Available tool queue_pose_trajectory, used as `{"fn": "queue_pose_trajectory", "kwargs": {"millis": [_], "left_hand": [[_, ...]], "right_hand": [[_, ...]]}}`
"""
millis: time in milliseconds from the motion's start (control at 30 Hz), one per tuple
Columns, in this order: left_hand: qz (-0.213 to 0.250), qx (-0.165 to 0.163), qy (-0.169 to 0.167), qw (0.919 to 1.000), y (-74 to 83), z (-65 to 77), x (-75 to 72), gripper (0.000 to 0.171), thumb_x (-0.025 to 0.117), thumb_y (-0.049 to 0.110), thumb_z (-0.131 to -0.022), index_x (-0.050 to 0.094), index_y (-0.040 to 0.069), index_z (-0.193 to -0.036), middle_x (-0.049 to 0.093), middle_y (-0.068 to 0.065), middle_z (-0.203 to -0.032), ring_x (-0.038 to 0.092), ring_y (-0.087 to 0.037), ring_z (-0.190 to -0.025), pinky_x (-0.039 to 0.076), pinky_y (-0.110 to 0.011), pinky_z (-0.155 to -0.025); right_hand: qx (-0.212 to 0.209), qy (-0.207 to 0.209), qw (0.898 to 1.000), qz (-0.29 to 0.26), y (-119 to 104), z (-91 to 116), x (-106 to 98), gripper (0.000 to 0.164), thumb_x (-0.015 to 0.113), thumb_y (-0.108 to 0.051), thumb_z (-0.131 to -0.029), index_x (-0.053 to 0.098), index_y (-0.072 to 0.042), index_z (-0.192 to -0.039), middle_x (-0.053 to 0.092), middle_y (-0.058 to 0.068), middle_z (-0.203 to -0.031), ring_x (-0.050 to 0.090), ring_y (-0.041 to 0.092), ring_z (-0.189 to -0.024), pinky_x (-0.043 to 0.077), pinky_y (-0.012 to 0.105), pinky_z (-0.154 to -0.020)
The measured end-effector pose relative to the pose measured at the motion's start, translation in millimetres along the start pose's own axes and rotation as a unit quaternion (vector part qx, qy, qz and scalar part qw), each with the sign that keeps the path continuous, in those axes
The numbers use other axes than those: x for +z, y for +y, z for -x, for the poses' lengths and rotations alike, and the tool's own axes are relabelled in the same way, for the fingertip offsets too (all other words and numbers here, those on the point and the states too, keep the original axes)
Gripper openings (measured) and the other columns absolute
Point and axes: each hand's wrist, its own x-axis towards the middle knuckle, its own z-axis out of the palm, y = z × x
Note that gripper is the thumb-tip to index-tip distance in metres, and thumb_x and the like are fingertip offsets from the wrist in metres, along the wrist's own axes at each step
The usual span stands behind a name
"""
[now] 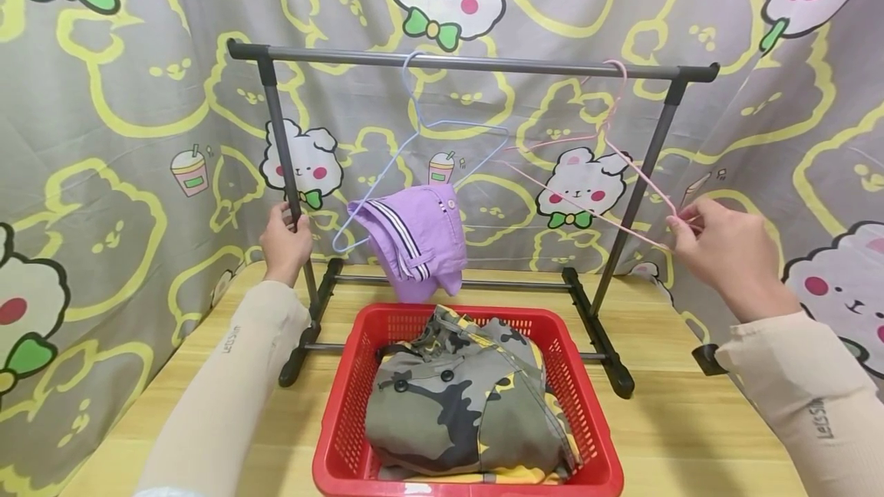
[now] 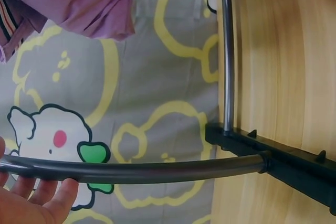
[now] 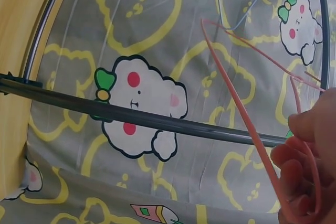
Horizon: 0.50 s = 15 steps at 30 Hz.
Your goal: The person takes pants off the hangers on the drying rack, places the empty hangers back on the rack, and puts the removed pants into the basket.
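Observation:
In the head view my left hand [image 1: 286, 246] grips the left upright of a dark grey garment rack [image 1: 442, 61]; the left wrist view has the fingers [image 2: 62, 199] around that post. My right hand [image 1: 732, 255] pinches the right corner of a pink wire hanger [image 1: 642, 175], whose hook is over the top bar near its right end. A blue wire hanger [image 1: 407, 146] hangs left of it on the same bar. On the blue hanger's lower part is a folded purple garment [image 1: 431, 232] with a striped band and a button.
A red plastic basket [image 1: 338, 413] stands in front of the rack, holding camouflage-print clothing [image 1: 442, 413] with yellow patches. The rack's feet [image 1: 601, 351] rest on a wooden table [image 1: 691, 420]. A grey cartoon-print curtain [image 1: 760, 136] hangs close behind and at both sides.

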Motion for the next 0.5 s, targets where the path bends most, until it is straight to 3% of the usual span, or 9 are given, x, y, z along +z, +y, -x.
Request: {"fn": "queue_pose_trajectory", "kwargs": {"millis": [267,500], "left_hand": [[0.000,0.000,-0.005,1.0000,-0.3,-0.8,0.0,0.049,0.045,0.025,-0.102,0.033,0.012,-0.148,0.049,-0.017,-0.141,0.052,-0.033,-0.124,0.040,-0.046,-0.102],[-0.005,-0.003,-0.010,0.9999,0.0,-0.9,-0.4,0.050,0.047,0.024,-0.102,0.033,0.012,-0.148,0.048,-0.017,-0.141,0.052,-0.033,-0.124,0.040,-0.046,-0.102]], "right_hand": [[-0.016,0.016,1.000,-0.011,2.4,2.3,1.6,0.027,0.057,-0.027,-0.094,0.062,-0.001,-0.090,0.066,0.017,-0.077,0.056,0.034,-0.065,0.036,0.042,-0.051],[-0.007,0.044,0.997,-0.061,3.1,4.7,2.5,0.031,0.053,-0.028,-0.095,0.064,0.001,-0.091,0.063,0.016,-0.075,0.055,0.036,-0.070,0.035,0.044,-0.062]]}}
